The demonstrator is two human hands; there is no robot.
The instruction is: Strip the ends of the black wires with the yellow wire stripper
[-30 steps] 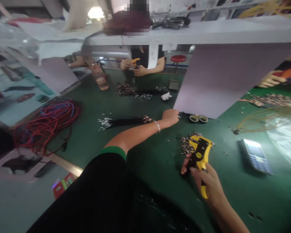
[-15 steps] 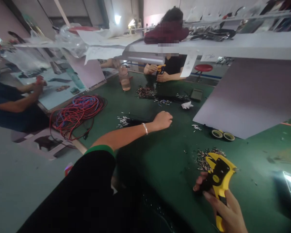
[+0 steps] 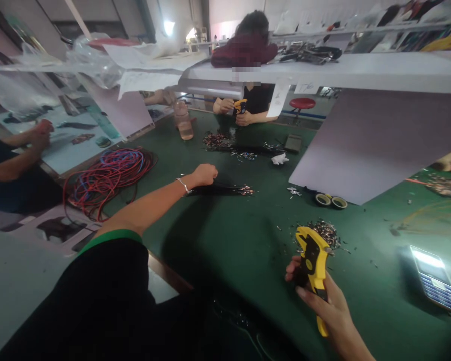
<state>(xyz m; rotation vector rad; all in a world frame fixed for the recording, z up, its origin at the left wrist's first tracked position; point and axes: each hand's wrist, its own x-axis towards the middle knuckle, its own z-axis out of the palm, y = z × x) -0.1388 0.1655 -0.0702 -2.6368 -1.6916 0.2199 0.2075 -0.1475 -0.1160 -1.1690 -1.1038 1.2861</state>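
Note:
My left hand, with a bracelet at the wrist, is closed in a loose fist just above a bundle of thin black wires on the green table. Whatever its fingers may hold is hidden. The bundle's right end shows bare, coppery tips. In my right hand is a yellow and black wire stripper, its jaws pointing up and away from me. Behind the tool lies a heap of small stripped wire scraps.
Coiled red and blue cable lies at the left edge. Two tape rolls sit by a pale divider panel. A keypad phone lies at right. Across the table, a co-worker's hands hold a similar tool; a bottle stands nearby.
My left hand has moved left along the black wire bundle, uncovering its coppery right end. My view has turned slightly right. The right hand still holds the wire stripper.

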